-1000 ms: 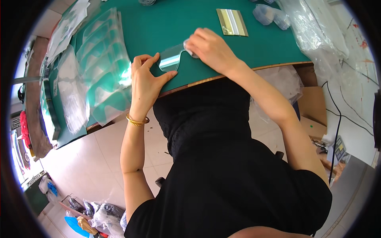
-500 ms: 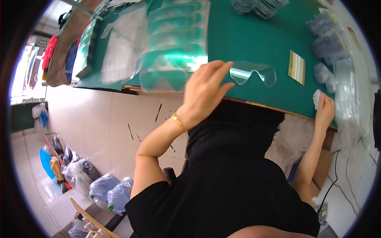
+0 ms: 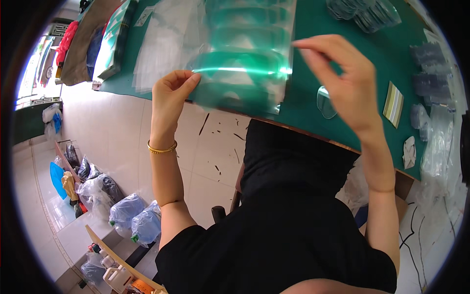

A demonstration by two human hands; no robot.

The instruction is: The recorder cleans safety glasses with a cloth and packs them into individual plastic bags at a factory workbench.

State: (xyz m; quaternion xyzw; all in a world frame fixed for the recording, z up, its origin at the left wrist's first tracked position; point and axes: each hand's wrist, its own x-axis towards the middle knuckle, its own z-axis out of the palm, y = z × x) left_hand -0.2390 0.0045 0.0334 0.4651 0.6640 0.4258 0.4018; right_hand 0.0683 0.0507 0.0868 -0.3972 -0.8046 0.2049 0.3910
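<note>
My left hand [image 3: 171,90] pinches the left edge of a clear plastic sheet [image 3: 245,49] marked with rows of goggle-shaped lenses. That sheet lies over the green tabletop, its near end at the table's front edge. At the sheet's right edge is my right hand [image 3: 345,73], blurred, index finger stretched toward the edge and thumb close below; whether it grips the edge is unclear. Partly hidden behind the right hand, a clear goggle lens [image 3: 324,104] rests on the table. A crumpled white cloth [image 3: 409,153] lies near the right front corner.
Milky plastic sheets [image 3: 164,44] and a stack of glossy sheets [image 3: 111,41] lie at left. A striped card [image 3: 393,104] lies at right. Stacked clear lenses [image 3: 369,13] stand at the back, with bundled plastic pieces [image 3: 433,73] along the right edge.
My right hand has let go of the white cloth and moved left to the sheet's edge. My left hand has moved left from beside the goggle lens to the sheet's left edge.
</note>
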